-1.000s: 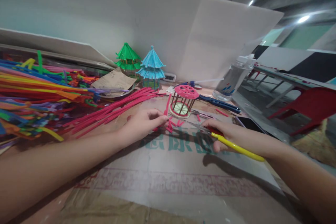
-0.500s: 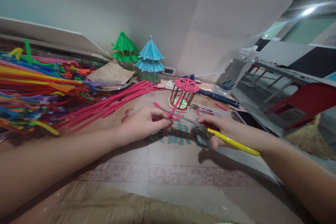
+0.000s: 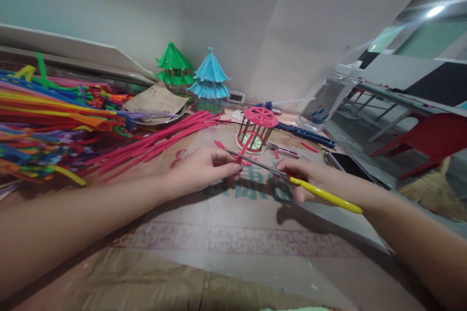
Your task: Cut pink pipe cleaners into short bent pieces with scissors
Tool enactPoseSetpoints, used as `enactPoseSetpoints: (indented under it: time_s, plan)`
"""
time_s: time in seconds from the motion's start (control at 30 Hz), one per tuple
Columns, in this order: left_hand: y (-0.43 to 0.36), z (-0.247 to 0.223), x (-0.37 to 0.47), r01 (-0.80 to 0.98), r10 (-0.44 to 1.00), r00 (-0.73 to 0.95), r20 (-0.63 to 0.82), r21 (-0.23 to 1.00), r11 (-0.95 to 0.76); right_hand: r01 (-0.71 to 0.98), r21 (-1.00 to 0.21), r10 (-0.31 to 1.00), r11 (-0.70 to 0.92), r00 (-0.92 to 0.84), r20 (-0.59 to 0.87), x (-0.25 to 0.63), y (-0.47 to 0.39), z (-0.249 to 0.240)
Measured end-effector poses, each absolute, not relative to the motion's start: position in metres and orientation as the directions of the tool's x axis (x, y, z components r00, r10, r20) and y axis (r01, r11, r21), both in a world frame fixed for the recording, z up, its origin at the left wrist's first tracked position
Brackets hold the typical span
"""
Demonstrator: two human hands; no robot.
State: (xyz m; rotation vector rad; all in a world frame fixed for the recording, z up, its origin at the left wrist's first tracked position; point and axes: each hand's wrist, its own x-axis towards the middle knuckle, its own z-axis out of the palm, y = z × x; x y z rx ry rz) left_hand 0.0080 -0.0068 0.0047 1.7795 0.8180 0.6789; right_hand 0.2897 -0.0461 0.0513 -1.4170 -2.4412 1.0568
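On the near side of the pink-roofed frame (image 3: 260, 117), the left hand (image 3: 204, 170) pinches a pink stem (image 3: 245, 147) between thumb and forefinger; the right hand (image 3: 312, 178) curls its fingers round yellow-handled scissors (image 3: 324, 195), blades at the stem. Advised: steady pinch, blades square, fingertips clear.

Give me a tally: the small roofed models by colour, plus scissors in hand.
Green two-tiered, cone-roofed model: 1
Light-blue two-tiered, cone-roofed model: 1
Pink wheel-topped model with brown posts: 1
Yellow-handled metal scissors: 1
Total: 4
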Motion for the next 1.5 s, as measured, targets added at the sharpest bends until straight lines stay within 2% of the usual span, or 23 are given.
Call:
enactPoseSetpoints:
  time_s: [0.4, 0.63, 1.23, 1.4, 1.5]
  plan:
    - [-0.007, 0.004, 0.007, 0.231, 0.773, 0.628, 0.089, 0.927, -0.294, 0.751, -0.584, 0.804, 0.308, -0.533, -0.261, 0.286, -0.051, 0.061]
    - [-0.007, 0.005, 0.007, 0.218, 0.768, 0.636, 0.073, 0.938, -0.270, 0.728, -0.600, 0.806, 0.332, -0.549, -0.221, 0.285, -0.048, 0.057]
    - [-0.004, 0.000, 0.008, 0.210, 0.793, 0.605, 0.079, 0.944, -0.254, 0.756, -0.601, 0.853, 0.259, -0.471, -0.225, 0.284, -0.047, 0.044]
    - [0.005, -0.001, 0.003, 0.373, 0.871, 0.463, 0.165, 0.855, -0.361, 0.787, -0.530, 0.892, 0.315, -0.436, -0.117, 0.294, -0.040, 0.048]
    - [0.015, -0.003, -0.005, 0.472, 0.868, 0.414, 0.275, 0.750, -0.463, 0.844, -0.408, 0.881, 0.348, -0.444, -0.167, 0.293, -0.042, 0.056]
